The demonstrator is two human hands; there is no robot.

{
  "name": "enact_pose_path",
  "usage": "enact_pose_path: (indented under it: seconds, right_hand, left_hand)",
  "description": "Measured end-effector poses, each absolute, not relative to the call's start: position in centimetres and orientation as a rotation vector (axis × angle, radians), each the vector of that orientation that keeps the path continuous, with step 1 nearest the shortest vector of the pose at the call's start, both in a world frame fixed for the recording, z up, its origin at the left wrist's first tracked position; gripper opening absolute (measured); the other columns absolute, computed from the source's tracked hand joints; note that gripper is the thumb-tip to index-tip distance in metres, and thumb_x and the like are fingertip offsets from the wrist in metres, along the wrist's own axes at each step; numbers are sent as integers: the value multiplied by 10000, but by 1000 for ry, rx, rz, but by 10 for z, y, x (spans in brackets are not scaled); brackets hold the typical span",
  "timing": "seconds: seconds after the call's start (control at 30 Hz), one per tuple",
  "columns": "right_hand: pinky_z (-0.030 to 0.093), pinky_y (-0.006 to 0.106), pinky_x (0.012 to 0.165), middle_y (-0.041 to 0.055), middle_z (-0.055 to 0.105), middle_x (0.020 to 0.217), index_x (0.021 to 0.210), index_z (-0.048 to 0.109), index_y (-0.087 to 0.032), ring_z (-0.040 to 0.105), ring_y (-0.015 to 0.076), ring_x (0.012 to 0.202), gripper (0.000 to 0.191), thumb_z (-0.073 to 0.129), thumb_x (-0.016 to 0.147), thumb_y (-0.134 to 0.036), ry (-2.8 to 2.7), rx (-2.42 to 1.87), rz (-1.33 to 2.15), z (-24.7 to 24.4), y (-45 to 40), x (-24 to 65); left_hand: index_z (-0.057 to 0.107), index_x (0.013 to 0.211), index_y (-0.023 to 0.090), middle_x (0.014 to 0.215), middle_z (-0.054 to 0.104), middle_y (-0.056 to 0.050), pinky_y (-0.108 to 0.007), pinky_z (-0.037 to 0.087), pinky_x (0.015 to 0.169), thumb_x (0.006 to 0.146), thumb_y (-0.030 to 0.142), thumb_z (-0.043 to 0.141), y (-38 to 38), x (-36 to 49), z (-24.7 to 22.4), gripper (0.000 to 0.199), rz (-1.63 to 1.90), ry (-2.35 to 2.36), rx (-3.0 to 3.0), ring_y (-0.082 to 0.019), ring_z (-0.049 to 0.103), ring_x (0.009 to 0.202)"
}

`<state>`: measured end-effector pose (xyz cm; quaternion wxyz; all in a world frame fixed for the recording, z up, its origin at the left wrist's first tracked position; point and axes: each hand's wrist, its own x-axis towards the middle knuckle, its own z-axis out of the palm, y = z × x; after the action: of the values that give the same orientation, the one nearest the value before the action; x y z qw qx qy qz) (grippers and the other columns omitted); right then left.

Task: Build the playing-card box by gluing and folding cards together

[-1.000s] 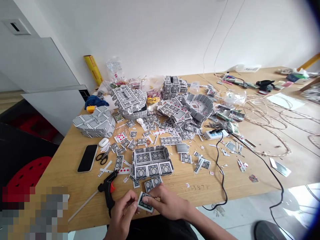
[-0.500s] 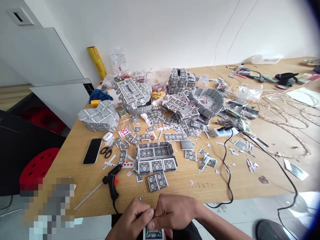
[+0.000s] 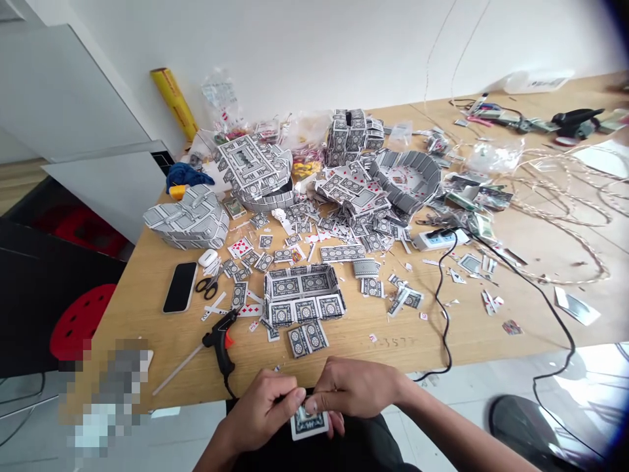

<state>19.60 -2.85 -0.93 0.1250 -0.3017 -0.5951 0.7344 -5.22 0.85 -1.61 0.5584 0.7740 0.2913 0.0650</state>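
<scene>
Between my two hands, over my lap at the table's front edge, is a dark-backed playing card (image 3: pixel 309 425) with a white border. My left hand (image 3: pixel 268 408) pinches its upper left side with the thumb on top. My right hand (image 3: pixel 351 390) grips its upper right part, thumb pressed on the back and some fingertips showing beneath. Whether it is one card or several stacked, I cannot tell. Just beyond lies a flat piece of joined cards (image 3: pixel 308 339). Behind that stands an open rectangular box made of cards (image 3: pixel 304 308).
A black glue gun (image 3: pixel 223 347), scissors (image 3: pixel 208 286) and a phone (image 3: pixel 180 287) lie to the left. Card scraps, card-built boxes (image 3: pixel 189 219) and a card basket (image 3: pixel 405 183) cover the back. A power strip (image 3: pixel 441 240) trails a black cable on the right.
The view has tilted and shifted a little. The card now shows more fully below my hands, turned slightly. Both hands keep their hold on it.
</scene>
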Motion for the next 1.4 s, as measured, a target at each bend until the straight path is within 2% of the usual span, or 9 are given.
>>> enact_pose_path:
  seconds: [0.47,0.63,0.7,0.8,0.9,1.0,1.1,1.23,1.4]
  right_hand:
    - [568,282,764,35,758,662,834,829,-165,706,166,638,692,468,1087,-698,-1704,-904,2062,-4,-32,207]
    - [572,280,738,56,774,695,843,824,-156,722,169,649,704,457,1087,-706,-1683,-904,2084,-5,-35,219]
    - [573,281,718,81,798,726,839,828,-150,754,187,684,707,459,1087,-700,-1710,-1010,2096,-9,-39,235]
    - [582,316,741,110,827,766,814,838,-154,783,222,724,737,445,1084,-716,-1690,-1392,1897,-17,-43,255]
    - [585,343,805,102,845,828,886,847,-164,795,239,790,702,457,1083,-713,-1581,-1515,1686,-25,-40,248]
    - [578,347,830,87,843,872,949,831,-170,789,235,839,614,504,1085,-672,-1488,-1394,1628,-28,-32,216]
    - [578,353,869,70,833,945,1169,793,-184,776,228,903,463,647,1044,-605,-1377,-1279,1549,-26,-24,186]
    - [593,364,937,65,791,1154,1494,616,-237,752,200,973,654,818,948,-537,-1140,-1099,1492,-24,-16,169]
    - [596,369,949,74,771,1219,1429,664,-245,744,217,1054,627,859,911,-539,-1062,-1036,1504,-26,-10,164]
  left_hand:
    - [356,660,218,602,354,37,-319,283,616,1115,528,422,20,-36,-7,555,102,633,1835,-125,361,578]
    - [463,604,205,578,436,24,-292,330,598,1081,511,520,29,-41,-4,570,149,639,1801,-119,404,568]
    - [504,582,199,565,479,15,-264,347,541,1034,573,594,45,-62,1,593,336,749,1638,-117,438,536]
    - [506,562,198,512,450,51,-234,370,479,847,572,849,80,-98,11,582,1083,1164,1214,-98,414,475]
    - [429,578,196,514,354,83,-200,338,482,862,494,864,99,-112,13,600,1383,1268,1047,-68,327,488]
    - [528,634,195,540,433,62,-212,341,483,909,606,784,87,-96,1,558,1149,1337,1099,-76,361,505]
    - [621,675,184,582,532,22,-246,371,496,882,638,798,62,-71,-16,530,982,1331,1131,-107,454,531]
    - [650,718,180,636,573,5,-259,384,542,958,651,714,39,-51,-27,533,750,1241,1183,-126,505,581]
    - [651,750,182,628,573,3,-267,414,608,1012,700,596,30,-42,-24,583,551,1122,1254,-141,515,604]
